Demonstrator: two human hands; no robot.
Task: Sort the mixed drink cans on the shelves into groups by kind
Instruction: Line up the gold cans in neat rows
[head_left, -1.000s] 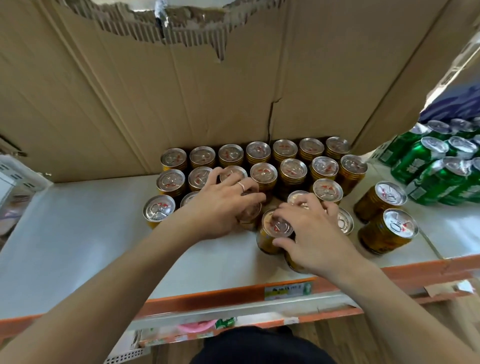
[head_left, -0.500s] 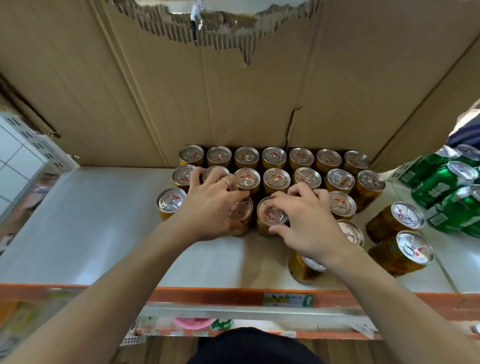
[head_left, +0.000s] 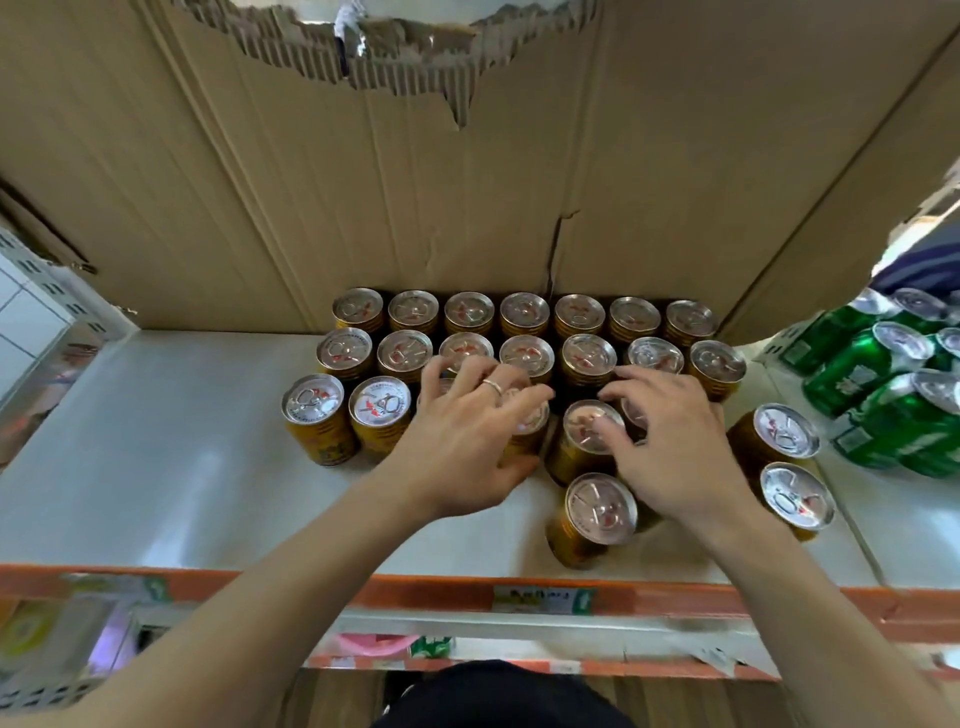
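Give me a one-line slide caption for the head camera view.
Both hands, left hand and right hand, press gold cans into rows against cardboard, green cans grouped at right.

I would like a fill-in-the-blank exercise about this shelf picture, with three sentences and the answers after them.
1. The back row of gold cans holds ____ cans.
2. The cans lying at the right end of the shelf are ____ in colour.
3. The ring is worn on the ____ hand, while the right hand is bare.

Answers: seven; green; left
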